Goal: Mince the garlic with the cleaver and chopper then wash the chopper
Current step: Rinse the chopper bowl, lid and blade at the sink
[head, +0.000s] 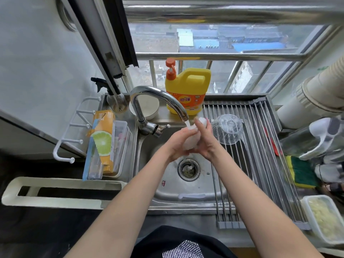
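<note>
Sink steel, window behind, drying rack right.

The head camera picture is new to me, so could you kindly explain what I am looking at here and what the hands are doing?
There is no machine here: a person wears one wide-angle camera on the head, so you look forward and down along their own bare arms. They stand at a steel sink under a window. The left hand and right hand together hold a white chopper part under water running from the tap. The grip of each hand curls round it. A clear bowl lies upside down on the drying rack over the sink's right side. A yellow soap bottle stands on the ledge behind. At the lower right, a container holds what looks like minced garlic.
</note>
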`<state>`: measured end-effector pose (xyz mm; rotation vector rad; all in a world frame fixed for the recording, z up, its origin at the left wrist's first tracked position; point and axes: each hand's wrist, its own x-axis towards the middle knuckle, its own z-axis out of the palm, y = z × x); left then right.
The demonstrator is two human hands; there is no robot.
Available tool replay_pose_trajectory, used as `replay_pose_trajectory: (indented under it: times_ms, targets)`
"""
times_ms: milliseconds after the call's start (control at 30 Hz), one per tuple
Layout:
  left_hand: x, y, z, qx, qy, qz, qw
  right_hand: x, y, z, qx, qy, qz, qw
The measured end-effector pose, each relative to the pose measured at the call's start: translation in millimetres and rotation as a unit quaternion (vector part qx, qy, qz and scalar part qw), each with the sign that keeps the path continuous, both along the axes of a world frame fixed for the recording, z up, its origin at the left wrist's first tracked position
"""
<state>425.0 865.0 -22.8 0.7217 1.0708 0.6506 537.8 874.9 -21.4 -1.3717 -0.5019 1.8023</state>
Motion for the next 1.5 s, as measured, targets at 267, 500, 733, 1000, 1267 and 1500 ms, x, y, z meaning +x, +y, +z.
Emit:
replay_pose_trajectory:
  times_ms: [267,500,733,1000,1267,1500]
  targets:
    - [-15.3,-6.0,-6.1,-0.133,-0.104,0.102,0.980,0.3,-21.5,-4.6,0.211,-0.380,0.149,0.888]
    - [-16.7,-18.9,-2.2,-0.142,-0.015,0.063,0.988,8.1,-51.9,-4.3,0.189,-0.300,0.141,0.924]
    - [-24.2,-25.3,-10.6,-0.141,0.073,0.055,0.986,33.4,-79.7,-7.8,0.306,-0.633,0.268,0.659]
    - [1.9,-36.3,-8.3,-0.168,-0.125,-0.003,0.978,16.7,-96.4,-4.6,0.289,-0.610,0.283,0.681]
    - [7.2,-42.8,-11.3,-0.158,0.002,-0.058,0.986,43.1,-103.2,-14.3,0.230,-0.670,0.287,0.645]
    - [13.2,-47.7,-24.0,-0.176,0.056,-0.044,0.982,58.2,-100.0,-18.5,0.199,-0.487,0.285,0.801]
